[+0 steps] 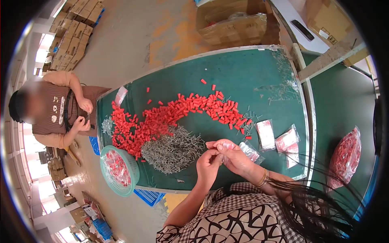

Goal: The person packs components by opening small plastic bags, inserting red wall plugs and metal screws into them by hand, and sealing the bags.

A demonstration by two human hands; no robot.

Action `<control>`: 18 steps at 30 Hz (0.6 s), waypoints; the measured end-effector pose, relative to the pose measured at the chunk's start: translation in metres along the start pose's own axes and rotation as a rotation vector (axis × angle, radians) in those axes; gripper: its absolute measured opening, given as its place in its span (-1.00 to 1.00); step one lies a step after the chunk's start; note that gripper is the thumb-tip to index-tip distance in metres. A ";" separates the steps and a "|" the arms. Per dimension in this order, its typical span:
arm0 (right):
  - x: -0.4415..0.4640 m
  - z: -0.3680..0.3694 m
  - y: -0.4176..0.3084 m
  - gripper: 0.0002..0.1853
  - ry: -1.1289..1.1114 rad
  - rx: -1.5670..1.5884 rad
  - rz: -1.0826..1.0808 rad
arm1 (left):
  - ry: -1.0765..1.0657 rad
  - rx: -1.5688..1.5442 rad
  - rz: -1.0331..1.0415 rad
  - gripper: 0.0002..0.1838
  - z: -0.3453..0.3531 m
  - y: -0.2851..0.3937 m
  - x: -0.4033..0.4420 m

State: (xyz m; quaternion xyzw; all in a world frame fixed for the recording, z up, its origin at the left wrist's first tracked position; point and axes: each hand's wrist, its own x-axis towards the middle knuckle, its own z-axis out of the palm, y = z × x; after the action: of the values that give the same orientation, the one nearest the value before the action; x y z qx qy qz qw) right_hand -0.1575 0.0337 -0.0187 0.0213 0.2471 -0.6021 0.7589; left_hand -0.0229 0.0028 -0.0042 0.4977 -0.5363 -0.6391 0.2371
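Observation:
Both my hands are close together over the near edge of the green table (243, 73). My left hand (208, 166) has its fingers pinched; what it holds is too small to make out. Beside it, my right hand (235, 158) is closed around something clear, perhaps a small plastic bag, partly hidden by the fingers. A heap of grey screws (172, 150) lies just left of my hands. Behind that heap, red plastic caps (162, 115) spread in a long curved band. Small clear packets (265, 135) with red and white contents lie right of my hands.
A co-worker (56, 109) sits at the table's left end, hands near its edge. A green basket (134, 170) holds bagged red pieces at the near left corner. A large bag of red pieces (345, 156) lies on the right-hand table. An open cardboard box (235, 34) stands beyond the table.

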 end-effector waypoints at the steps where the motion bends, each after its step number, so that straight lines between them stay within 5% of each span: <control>1: 0.000 0.001 0.000 -0.85 0.012 -0.010 -0.011 | 0.009 -0.015 0.035 -0.88 0.002 0.002 0.000; 8: 0.004 0.003 0.002 -0.73 0.012 -0.037 -0.096 | 0.035 0.024 -0.019 -0.90 0.005 0.002 0.003; 18: 0.007 -0.007 -0.008 -0.83 -0.021 0.018 -0.012 | 0.143 0.236 0.089 -0.87 0.005 0.017 0.005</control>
State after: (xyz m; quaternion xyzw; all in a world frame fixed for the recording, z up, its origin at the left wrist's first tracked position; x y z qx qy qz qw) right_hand -0.1659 0.0271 -0.0256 0.0204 0.2341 -0.6089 0.7576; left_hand -0.0334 -0.0046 0.0091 0.5422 -0.6111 -0.5231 0.2429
